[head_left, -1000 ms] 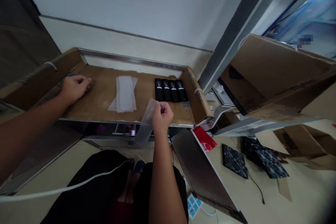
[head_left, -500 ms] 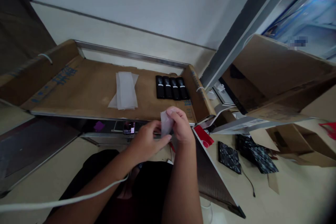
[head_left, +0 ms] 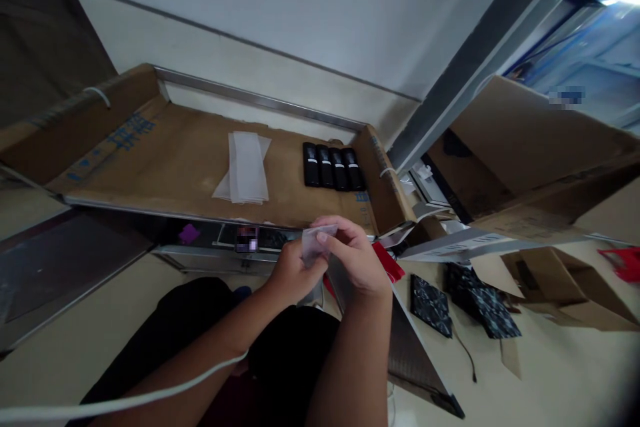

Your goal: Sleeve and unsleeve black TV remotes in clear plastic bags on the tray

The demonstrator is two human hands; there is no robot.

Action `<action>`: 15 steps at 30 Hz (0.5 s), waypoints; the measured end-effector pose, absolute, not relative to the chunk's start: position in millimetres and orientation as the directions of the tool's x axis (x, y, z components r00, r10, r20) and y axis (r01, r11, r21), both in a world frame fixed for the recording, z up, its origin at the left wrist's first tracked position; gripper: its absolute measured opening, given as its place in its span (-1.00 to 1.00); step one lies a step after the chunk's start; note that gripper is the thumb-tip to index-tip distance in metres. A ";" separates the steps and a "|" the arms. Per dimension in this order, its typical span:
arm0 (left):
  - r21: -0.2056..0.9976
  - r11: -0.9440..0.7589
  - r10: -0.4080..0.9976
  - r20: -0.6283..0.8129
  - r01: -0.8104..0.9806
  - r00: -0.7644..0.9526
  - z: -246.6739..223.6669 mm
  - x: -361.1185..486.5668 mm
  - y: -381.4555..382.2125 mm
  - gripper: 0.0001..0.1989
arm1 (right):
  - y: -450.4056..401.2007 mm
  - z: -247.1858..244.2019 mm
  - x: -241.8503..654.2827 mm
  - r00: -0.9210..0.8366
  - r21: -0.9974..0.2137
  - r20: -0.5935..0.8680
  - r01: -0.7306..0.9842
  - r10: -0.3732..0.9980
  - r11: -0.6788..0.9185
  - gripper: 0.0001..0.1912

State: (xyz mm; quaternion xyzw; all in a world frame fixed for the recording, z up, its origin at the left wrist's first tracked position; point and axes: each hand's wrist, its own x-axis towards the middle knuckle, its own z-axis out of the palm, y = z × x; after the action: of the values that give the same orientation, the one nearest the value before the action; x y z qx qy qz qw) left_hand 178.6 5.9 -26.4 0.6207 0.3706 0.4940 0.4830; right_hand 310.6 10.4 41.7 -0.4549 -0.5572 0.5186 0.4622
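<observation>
A thin, translucent white sleeve (head_left: 312,244), perhaps a small plastic bag, is pinched between both hands just in front of the cardboard-lined tray. My left hand (head_left: 295,273) grips its lower left side. On its right side, the thumb of my right hand (head_left: 360,257) presses against the surface with the fingers curled behind. Whether anything is inside the sleeve I cannot tell. Beyond the hands, several black oblong devices (head_left: 333,168) with small white labels lie side by side. To their left is a loose stack of flat white translucent sleeves (head_left: 247,170).
Brown cardboard (head_left: 185,160) lines the tray, with raised sides left and right. Below its front edge is a lit phone (head_left: 247,240). A white cable (head_left: 150,395) crosses my left forearm. Open cartons (head_left: 565,280) and black patterned packages (head_left: 431,303) are on the floor at right.
The sleeve has turned from upright to more sideways and sits slightly lower. My left hand has closed in on it, and my right thumb now lies across it. The view has shifted slightly.
</observation>
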 end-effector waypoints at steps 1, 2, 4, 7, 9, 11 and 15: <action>0.968 -0.250 0.940 0.245 -0.009 0.239 -26.8 180.5 6.8 -0.93 | 9.5 43.0 311.9 -0.147 -0.999 0.036 0.028 0.989 0.040 -0.76; 0.969 -0.247 0.940 0.238 0.010 0.243 -26.7 182.7 7.8 -0.93 | 8.3 44.3 313.9 -0.130 -0.999 0.036 0.034 0.991 0.040 -0.72; 0.964 -0.259 0.937 0.235 0.064 0.257 -24.8 187.3 9.6 -0.92 | 5.5 47.1 319.4 -0.082 -0.996 0.059 0.063 0.995 0.065 -0.69; 0.942 -0.292 0.934 0.243 0.164 0.263 -20.9 193.5 12.1 -0.89 | 2.0 50.2 328.8 -0.024 -0.980 0.121 0.159 0.992 0.123 -0.75; 0.918 -0.323 0.929 0.260 0.232 0.262 -19.9 196.0 13.9 -0.87 | 0.7 50.7 333.9 0.003 -0.957 0.162 0.243 0.987 0.157 -0.79; 0.883 -0.359 0.921 0.283 0.301 0.266 -21.2 196.9 15.8 -0.87 | 0.3 49.8 337.2 0.032 -0.940 0.171 0.304 0.985 0.153 -0.79; 0.808 -0.419 0.900 0.307 0.415 0.311 -26.6 193.4 19.8 -0.89 | 0.6 46.8 339.6 0.048 -0.921 0.151 0.370 0.987 0.123 -0.80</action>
State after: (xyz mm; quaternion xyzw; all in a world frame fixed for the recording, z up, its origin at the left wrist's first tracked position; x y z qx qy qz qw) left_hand 193.4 19.8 -26.6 0.7472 0.4399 0.3887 0.3116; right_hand 339.6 0.6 46.8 -0.5668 -0.5988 0.3425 0.4504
